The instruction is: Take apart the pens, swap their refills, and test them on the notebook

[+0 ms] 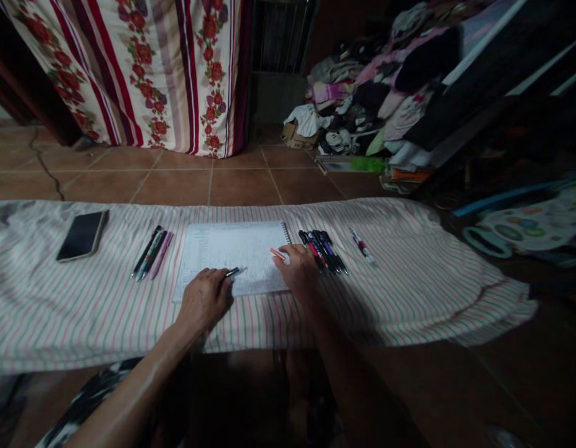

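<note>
An open spiral notebook (236,246) with marks on its page lies on the striped cloth. My left hand (206,295) rests on its lower left part, fingers closed round a dark pen (232,272) that points right over the page. My right hand (298,267) is at the notebook's right edge, pinching a small orange object (277,254), perhaps the end of a pen; the rest of it is hidden by the fingers. Just right of that hand lies a row of several pens (329,252), mostly black. Several more pens (152,254), one of them pink, lie left of the notebook.
A phone (82,235) lies at the left on the striped cloth (409,280). One separate pen (361,246) sits farther right. Beyond the table are a tiled floor (176,177), a flowered curtain (148,74) and a heap of clothes (362,93). A patterned plastic item (535,218) stands at right.
</note>
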Demonstrator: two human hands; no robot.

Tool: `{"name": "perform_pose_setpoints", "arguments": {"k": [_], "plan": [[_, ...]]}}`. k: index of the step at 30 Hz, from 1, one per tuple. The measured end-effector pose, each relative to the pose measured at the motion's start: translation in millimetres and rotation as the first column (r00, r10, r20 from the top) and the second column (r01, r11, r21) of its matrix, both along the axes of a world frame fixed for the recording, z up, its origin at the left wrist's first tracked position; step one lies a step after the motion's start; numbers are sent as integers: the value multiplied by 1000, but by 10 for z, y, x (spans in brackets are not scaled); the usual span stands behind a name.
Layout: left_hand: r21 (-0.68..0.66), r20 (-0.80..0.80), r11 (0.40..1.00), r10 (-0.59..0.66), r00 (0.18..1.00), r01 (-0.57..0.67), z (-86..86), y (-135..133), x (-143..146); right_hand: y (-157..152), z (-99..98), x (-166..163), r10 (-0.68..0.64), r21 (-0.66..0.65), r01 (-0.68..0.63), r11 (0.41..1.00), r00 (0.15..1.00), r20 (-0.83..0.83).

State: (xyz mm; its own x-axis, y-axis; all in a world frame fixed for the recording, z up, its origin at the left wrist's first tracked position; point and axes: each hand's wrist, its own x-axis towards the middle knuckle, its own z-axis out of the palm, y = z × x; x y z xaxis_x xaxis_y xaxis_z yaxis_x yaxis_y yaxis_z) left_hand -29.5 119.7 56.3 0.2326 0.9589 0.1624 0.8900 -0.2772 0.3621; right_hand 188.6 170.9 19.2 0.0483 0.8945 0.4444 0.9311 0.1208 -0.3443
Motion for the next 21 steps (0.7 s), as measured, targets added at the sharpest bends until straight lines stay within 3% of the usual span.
{"name": "perform_pose_setpoints", "arguments": {"k": [5, 9, 11, 14, 17, 21], "plan": [[18, -7, 1000, 1, 1000, -1, -4, -1, -9, 7, 25, 11, 31, 46, -29, 999, 998, -49], [32, -15, 999, 3, 1000, -3, -3, 8, -5, -22, 161, -87, 60, 111, -33, 993, 967, -246], [40, -25, 999, 2, 1000, -1, 0, 13, 1, -75, 233, -187, 112, 52, -99, 994, 897, -428], [60, -40, 998, -4, 999, 6, 15, 13, 20, -180, 291, -350, 144, -137, -346, 928, 674, -724], [73, -69, 997, -18, 997, 23, 42, 1, 53, -258, 301, -460, 73, -233, -453, 861, 562, -824], [95, -89, 994, -49, 995, 57, 69, -15, 105, -283, 306, -509, 13, -255, -505, 825, 467, -884]]}}
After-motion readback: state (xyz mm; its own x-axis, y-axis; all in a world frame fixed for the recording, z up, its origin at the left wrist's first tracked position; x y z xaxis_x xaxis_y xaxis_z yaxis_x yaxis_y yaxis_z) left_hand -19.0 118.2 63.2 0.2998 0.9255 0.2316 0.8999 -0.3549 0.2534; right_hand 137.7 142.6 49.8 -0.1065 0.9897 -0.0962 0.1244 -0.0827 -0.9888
